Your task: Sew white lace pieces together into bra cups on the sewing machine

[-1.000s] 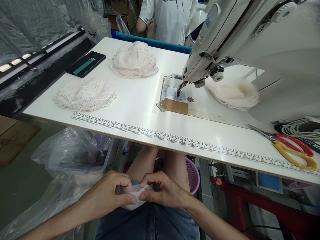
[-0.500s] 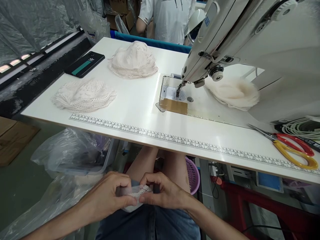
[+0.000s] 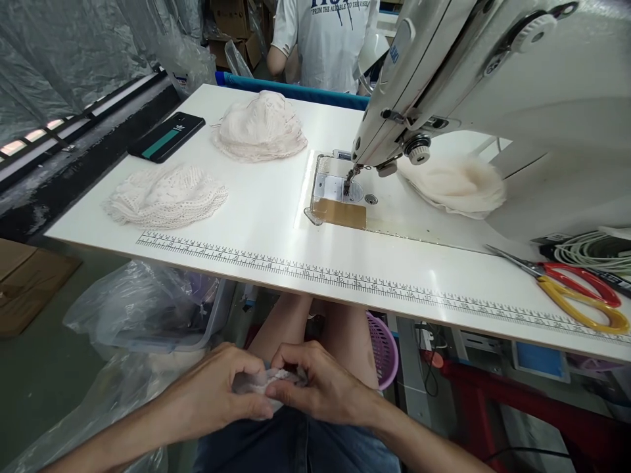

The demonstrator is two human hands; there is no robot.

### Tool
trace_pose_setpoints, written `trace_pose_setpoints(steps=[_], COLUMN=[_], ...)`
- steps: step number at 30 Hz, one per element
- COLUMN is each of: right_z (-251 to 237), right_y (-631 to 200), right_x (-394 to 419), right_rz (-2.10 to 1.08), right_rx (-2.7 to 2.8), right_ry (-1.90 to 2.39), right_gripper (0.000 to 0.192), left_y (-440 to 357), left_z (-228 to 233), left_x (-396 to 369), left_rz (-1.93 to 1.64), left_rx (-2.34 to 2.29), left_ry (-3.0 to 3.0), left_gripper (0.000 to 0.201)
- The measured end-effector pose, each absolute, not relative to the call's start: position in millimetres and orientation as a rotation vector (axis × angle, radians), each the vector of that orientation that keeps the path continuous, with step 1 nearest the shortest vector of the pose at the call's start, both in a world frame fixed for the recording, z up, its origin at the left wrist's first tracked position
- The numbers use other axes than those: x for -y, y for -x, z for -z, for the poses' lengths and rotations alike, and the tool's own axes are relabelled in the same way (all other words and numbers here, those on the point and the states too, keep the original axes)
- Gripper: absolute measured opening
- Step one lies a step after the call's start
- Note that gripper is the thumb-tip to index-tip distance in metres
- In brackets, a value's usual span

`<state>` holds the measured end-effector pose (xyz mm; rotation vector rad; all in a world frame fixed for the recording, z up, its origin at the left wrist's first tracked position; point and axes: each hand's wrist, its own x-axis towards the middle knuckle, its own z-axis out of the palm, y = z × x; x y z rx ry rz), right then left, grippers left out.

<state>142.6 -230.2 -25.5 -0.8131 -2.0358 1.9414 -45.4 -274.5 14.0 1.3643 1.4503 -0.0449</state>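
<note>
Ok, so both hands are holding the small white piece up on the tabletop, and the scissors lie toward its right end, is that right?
Not quite: the head view shows the left hand and right hand holding the small white piece over the lap, off the tabletop. The scissors do lie toward its right end.

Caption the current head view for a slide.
Left hand and right hand pinch pale fabric before a sewing machine.
</note>
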Motion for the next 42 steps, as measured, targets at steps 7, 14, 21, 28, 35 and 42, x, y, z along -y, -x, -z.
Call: trace_pose_setpoints(steps=[7,14,21,28,35,42], right_z=[22,23,21,28,28,41], right_y=[-149,-148,-151,-155,-153,-162], right_x=[224,223,221,220,217,210], right_rz=[-1.929,-1.985,-1.996,-1.968,-1.947,-2.25], right_rx=[2.048,2.003,2.001,2.035,2.075,1.758], right_ry=[0.779,0.792,0.808,0.736,0.709,0.811], right_gripper=[0.024,0.021,0.021,0.024,0.029,0.033], left_y=[51,52,44,43,38,46], left_z=[-11,-15,-10,-11,-9,-6], left_x=[276,273,268,264,262,261], left_rz=[-0.059,-0.01,-0.125,-0.146,-0.152,-0.104], left_rx=[-1.444,-1.428,-1.305,-1.254,-1.256,-1.269], left_ry=[-1.341,-1.333,-1.189,-1.127,-1.156,-1.076], left_gripper=[0.029,0.027,0.033,0.037,0.046,0.018])
